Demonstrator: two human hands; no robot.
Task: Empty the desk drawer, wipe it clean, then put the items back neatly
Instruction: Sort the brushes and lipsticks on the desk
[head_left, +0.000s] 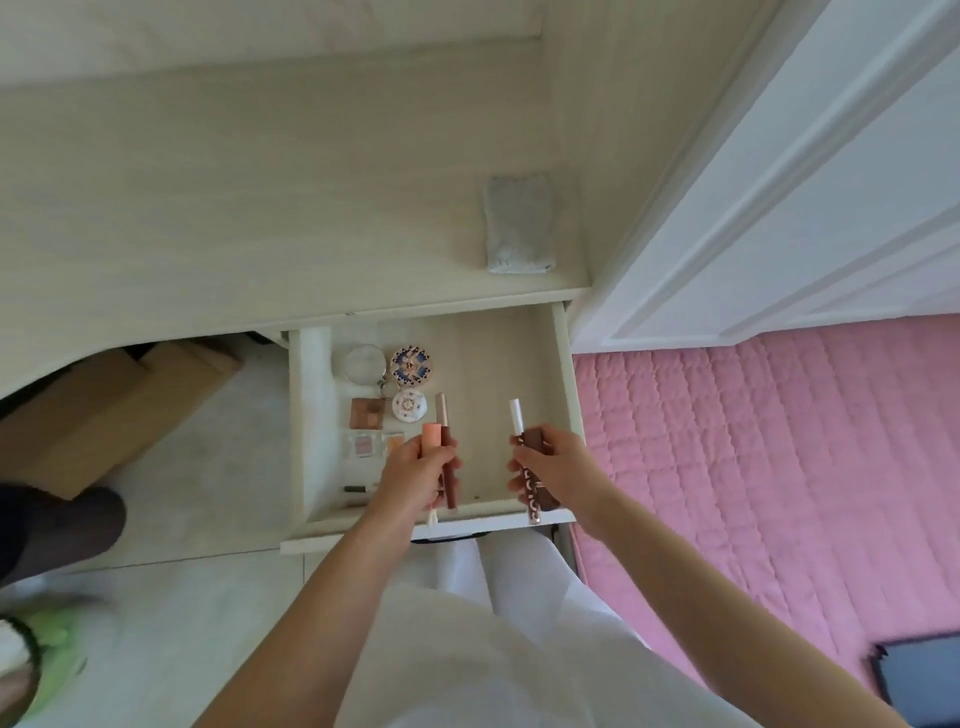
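The pale desk drawer (565, 374) is pulled open below the desktop. My left hand (415, 478) grips a bundle of makeup sticks (442, 447), one peach-capped and one dark brown, over the drawer's front middle. My right hand (558, 467) grips brown lip-gloss tubes (535, 483) with a white-capped one sticking up, above the drawer's front right. In the drawer's left part lie a round clear compact (365, 365), a blue patterned round case (411, 366), a small white round case (409, 407), a copper square palette (368, 412) and small blush pans (375, 444). A folded grey cloth (519, 224) lies on the desktop.
A white door (779, 197) stands just right of the desk. A pink quilted bed cover (779, 467) fills the right side, with a dark tablet (919, 675) on it. Cardboard boxes (119, 410) sit under the desk at left, and a dark chair part (62, 525) is nearby.
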